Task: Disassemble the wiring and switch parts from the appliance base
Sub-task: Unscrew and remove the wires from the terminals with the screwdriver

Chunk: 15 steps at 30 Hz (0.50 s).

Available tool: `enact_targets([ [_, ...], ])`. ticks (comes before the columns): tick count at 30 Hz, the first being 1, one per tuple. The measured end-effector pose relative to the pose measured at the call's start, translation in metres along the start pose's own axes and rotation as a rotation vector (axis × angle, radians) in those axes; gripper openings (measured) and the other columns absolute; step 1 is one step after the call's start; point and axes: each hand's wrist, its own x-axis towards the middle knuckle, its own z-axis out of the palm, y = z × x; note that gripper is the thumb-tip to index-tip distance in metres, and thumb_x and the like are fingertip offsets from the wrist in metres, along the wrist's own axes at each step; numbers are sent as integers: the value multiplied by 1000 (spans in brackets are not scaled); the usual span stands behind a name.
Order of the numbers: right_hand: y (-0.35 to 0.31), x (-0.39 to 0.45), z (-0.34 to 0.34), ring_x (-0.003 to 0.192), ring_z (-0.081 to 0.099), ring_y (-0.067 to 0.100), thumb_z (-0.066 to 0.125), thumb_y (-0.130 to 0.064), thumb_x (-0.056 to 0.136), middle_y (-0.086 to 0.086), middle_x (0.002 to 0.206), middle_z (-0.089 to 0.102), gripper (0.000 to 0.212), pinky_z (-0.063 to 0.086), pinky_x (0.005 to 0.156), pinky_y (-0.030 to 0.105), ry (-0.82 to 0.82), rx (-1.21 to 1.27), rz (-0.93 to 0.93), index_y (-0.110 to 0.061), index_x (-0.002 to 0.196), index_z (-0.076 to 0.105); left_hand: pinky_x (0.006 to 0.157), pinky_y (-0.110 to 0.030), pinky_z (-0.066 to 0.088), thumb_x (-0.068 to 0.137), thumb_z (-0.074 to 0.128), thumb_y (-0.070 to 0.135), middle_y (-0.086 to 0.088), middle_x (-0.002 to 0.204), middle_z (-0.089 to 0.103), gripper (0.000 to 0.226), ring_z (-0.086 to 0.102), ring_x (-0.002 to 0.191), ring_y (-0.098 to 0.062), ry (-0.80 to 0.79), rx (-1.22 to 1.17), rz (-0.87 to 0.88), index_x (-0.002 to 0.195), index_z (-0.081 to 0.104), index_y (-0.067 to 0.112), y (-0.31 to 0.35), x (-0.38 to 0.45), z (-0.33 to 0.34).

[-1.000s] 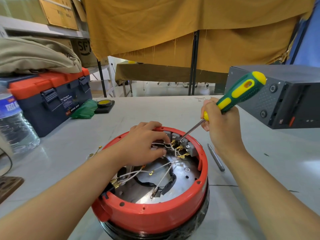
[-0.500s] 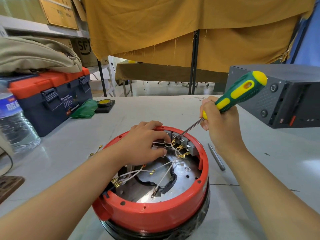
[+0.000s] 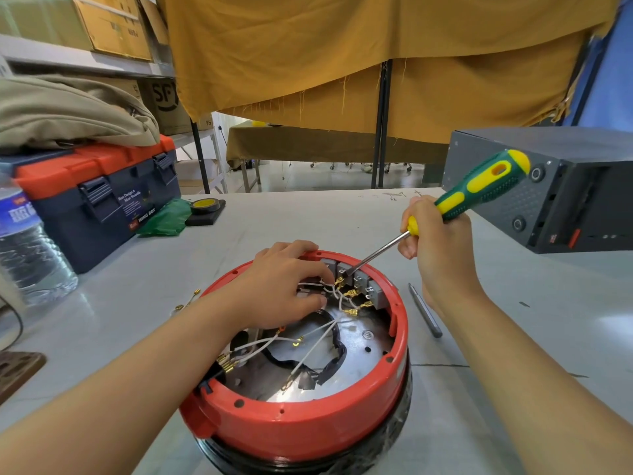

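Note:
A round red appliance base (image 3: pixel 308 426) lies upside down on the table, open on top. Inside run white wires (image 3: pixel 318 344) with brass terminals, a black taped cable (image 3: pixel 337 354), and a row of grey switch blocks (image 3: pixel 363 281) at the far rim. My left hand (image 3: pixel 284 289) rests inside the base at the far left, fingers curled on the white wires beside the switches. My right hand (image 3: pixel 435 248) grips a green and yellow screwdriver (image 3: pixel 479 190), whose tip touches the grey switch blocks.
A metal rod (image 3: pixel 424 310) lies right of the base. A dark grey box (image 3: pixel 548 186) stands at the far right. An orange and blue toolbox (image 3: pixel 99 197), a water bottle (image 3: pixel 27 248), green cloth and tape sit at left. Loose brass terminals (image 3: pixel 188 299) lie left of the base.
The screwdriver tip has shifted slightly left along the switch blocks, and my right hand rose a little. My left hand stays in place on the wires.

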Motion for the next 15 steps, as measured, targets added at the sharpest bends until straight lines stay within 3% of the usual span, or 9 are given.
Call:
enact_targets([
  [6, 2, 1, 0, 39, 32, 7, 49, -17, 78, -7, 43, 36, 20, 28, 39, 18, 5, 38, 24, -9, 60, 43, 112, -40, 22, 88, 55, 43, 5, 149, 29, 28, 25, 135, -19, 3, -1, 3, 115, 56, 44, 1, 0, 0],
  [15, 10, 1, 0, 38, 33, 6, 48, -9, 85, -8, 43, 40, 25, 30, 39, 18, 40, 55, 96, -11, 61, 44, 113, -40, 22, 88, 54, 43, 6, 149, 27, 21, 25, 135, -18, -2, 1, -6, 109, 58, 43, 2, 0, 0],
])
